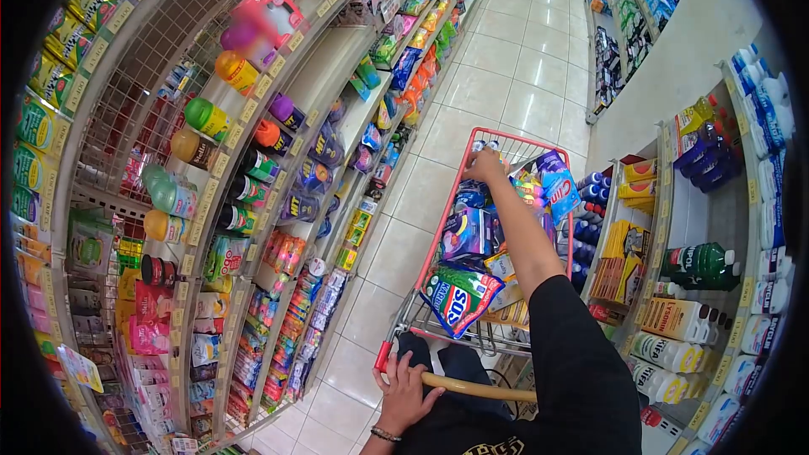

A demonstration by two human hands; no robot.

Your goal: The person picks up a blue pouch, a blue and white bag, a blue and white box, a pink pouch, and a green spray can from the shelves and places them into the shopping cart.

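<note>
A shopping cart with a red rim stands before me, loaded with packaged goods. My left hand rests at the left end of its handle, fingers spread over the bar. Stretched to the far left corner of the basket, my right hand is at some small items with light tops; its fingers are bent, and what they hold is too small to make out. Nearer in the basket lie a green and blue SOS pouch, purple boxes and a blue and purple Cling pack.
Shelves of bottles, air fresheners and pouches line the left side. On the right are shelves with green bottles, white bottles and yellow packs. A tiled aisle runs ahead between them.
</note>
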